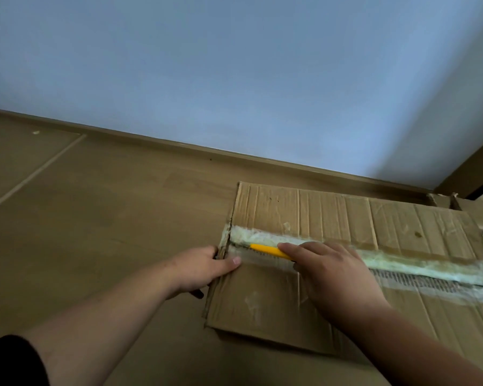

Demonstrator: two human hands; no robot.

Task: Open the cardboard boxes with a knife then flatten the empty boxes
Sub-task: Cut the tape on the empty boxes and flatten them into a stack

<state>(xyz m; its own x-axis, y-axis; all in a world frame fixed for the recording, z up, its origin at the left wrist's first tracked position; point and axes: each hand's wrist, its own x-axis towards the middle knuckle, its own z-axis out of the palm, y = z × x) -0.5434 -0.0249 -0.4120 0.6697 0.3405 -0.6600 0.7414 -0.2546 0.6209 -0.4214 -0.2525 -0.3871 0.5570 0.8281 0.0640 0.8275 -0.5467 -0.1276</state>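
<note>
— What are your hands doing?

— My right hand (329,270) grips a yellow knife (268,249), fingers curled over the handle, forefinger laid along it. The knife's tip lies on the taped seam (402,267) of the cardboard box (262,302), near the box's left end.

— And the other one?

— My left hand (204,267) holds the box's left edge: thumb pressed on top just below the seam, the other fingers wrapped down over the side.

— Where's the box?

— On the wooden floor (95,232), lying flat, its top facing me. The seam runs from its left end off to the right, covered in clear, wrinkled tape. Beyond the box's far right corner I see part of another cardboard piece (474,210). Behind the box runs a skirting board (179,147) under a pale wall (234,65).
</note>
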